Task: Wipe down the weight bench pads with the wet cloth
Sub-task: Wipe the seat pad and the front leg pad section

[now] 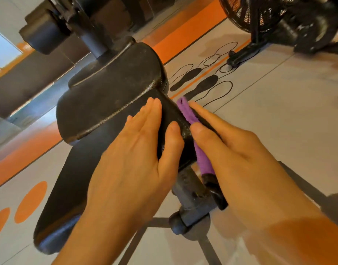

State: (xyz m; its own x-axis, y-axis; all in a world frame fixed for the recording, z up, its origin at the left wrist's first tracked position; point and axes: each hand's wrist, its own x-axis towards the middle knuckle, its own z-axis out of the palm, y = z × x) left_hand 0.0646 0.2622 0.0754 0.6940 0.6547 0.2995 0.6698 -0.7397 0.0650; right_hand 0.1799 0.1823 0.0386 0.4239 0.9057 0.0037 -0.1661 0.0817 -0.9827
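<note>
A black padded weight bench runs from lower left to upper centre, with a seat pad (72, 188) near me and a longer back pad (110, 92) beyond it. My left hand (137, 150) lies flat on top of the pad's near end, fingers together, thumb wrapped over the right edge. My right hand (227, 148) presses a purple cloth (191, 119) against the right side of that same pad; the cloth shows as a narrow strip between hand and pad. Most of the cloth is hidden under my palm.
The bench's dark metal frame (191, 205) and legs spread below my hands. A black fan bike (275, 22) stands at the upper right. Grey floor with orange stripes, orange dots (30, 201) and black footprint markings (202, 85) surrounds the bench. Roller pads (43, 29) sit upper left.
</note>
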